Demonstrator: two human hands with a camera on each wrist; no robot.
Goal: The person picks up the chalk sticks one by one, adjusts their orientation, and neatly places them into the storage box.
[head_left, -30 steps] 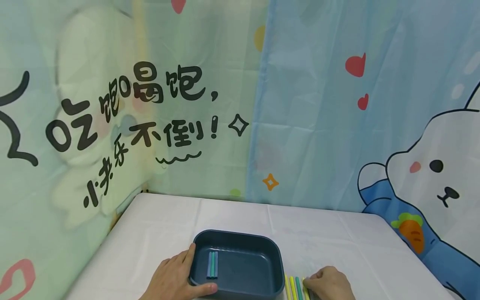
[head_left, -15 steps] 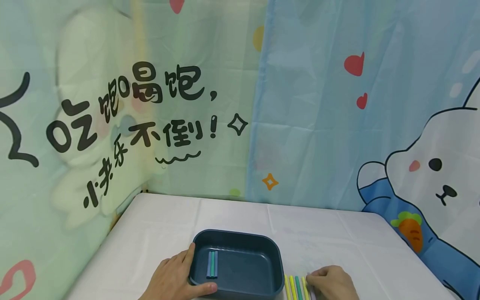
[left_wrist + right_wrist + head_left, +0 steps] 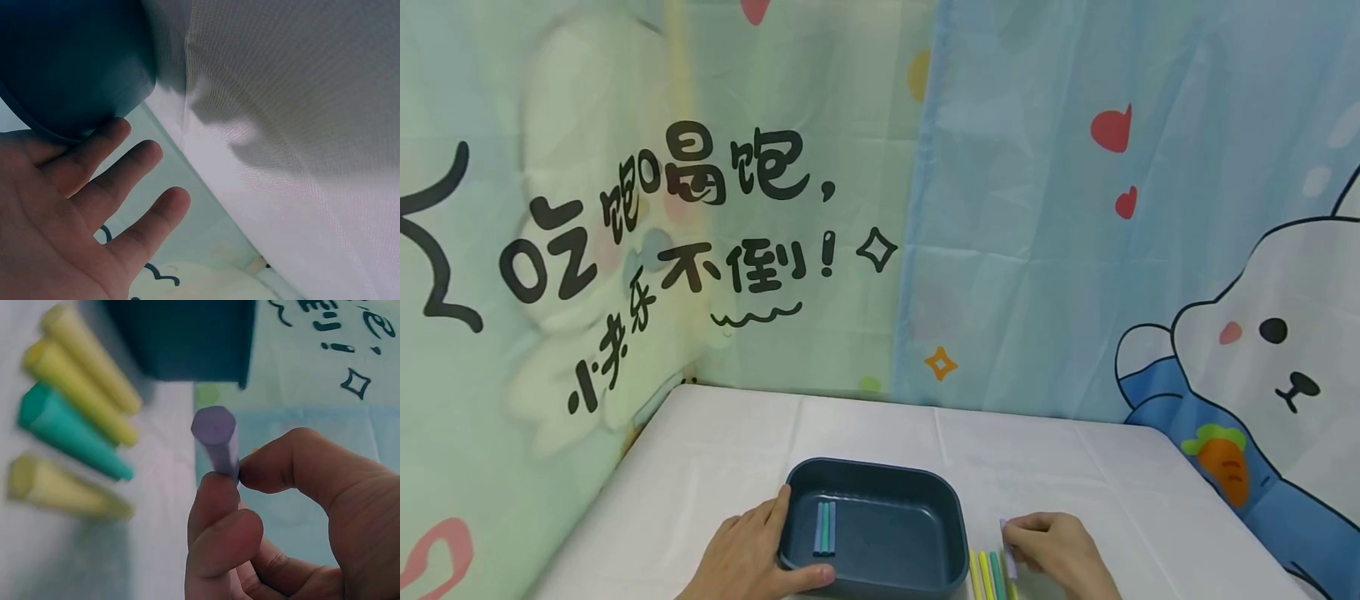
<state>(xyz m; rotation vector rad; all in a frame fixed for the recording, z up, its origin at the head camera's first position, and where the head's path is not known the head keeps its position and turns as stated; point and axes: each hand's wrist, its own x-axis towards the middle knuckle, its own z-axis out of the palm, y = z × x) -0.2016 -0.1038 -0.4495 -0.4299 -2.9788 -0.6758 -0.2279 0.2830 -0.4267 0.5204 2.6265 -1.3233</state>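
Note:
In the head view my left hand (image 3: 741, 550) rests at the left side of a dark blue tray (image 3: 955, 517), index finger along the rim and thumb over the front edge. In the left wrist view its other fingers (image 3: 119, 187) are straight and spread beside the tray's outer wall. Two blue chalk sticks with a green one (image 3: 825, 529) between them lie inside the tray. My right hand (image 3: 1056, 546) pinches a purple chalk stick (image 3: 215, 431) between thumb and fingers, raised above the cloth, its hexagonal end facing the right wrist camera.
Right of the tray, a row of yellow and green chalk sticks (image 3: 75, 431) lies on the white tablecloth (image 3: 865, 425). A printed curtain (image 3: 1022, 250) stands behind the table and along its left side.
My right hand has lifted the purple chalk stick from the right end of the row and moved slightly up and away. My left hand and the tray stay where they were.

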